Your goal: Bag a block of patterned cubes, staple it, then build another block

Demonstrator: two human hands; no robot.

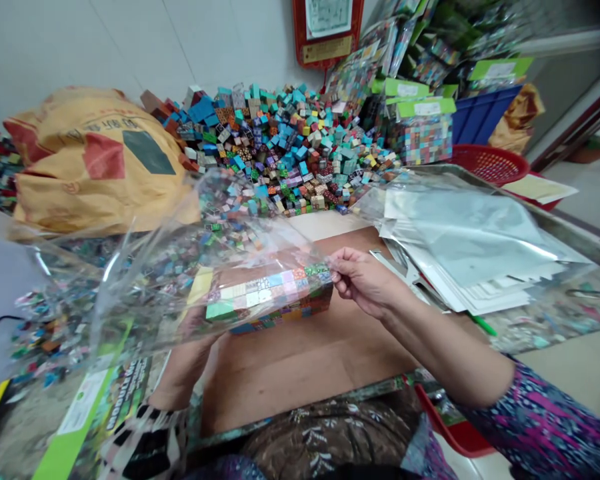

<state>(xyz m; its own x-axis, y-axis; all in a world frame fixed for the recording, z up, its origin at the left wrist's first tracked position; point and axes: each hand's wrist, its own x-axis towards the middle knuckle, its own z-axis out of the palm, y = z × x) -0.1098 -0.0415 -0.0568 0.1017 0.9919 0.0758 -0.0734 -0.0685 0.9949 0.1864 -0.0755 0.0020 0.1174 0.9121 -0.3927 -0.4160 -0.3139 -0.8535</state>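
Observation:
A large clear plastic bag (145, 267) spreads across the left and middle, over a block of small patterned cubes (270, 290) stacked in rows. My right hand (353, 277) pinches the bag's edge at the right end of the block. Seen through the plastic, my left hand (195, 327) grips the block's left end; its fingers are partly hidden. The block is over a brown board (275, 380), tilted slightly. I cannot tell how far the block is inside the bag.
Loose patterned cubes (290, 147) are heaped along the wall, beside a yellow sack (95, 167). Clear bags with white sheets (480, 227) lie at right, near a green pen (483, 325). Packed cubes (425, 137), a blue bin (485, 113) and a red basket (487, 163) stand behind.

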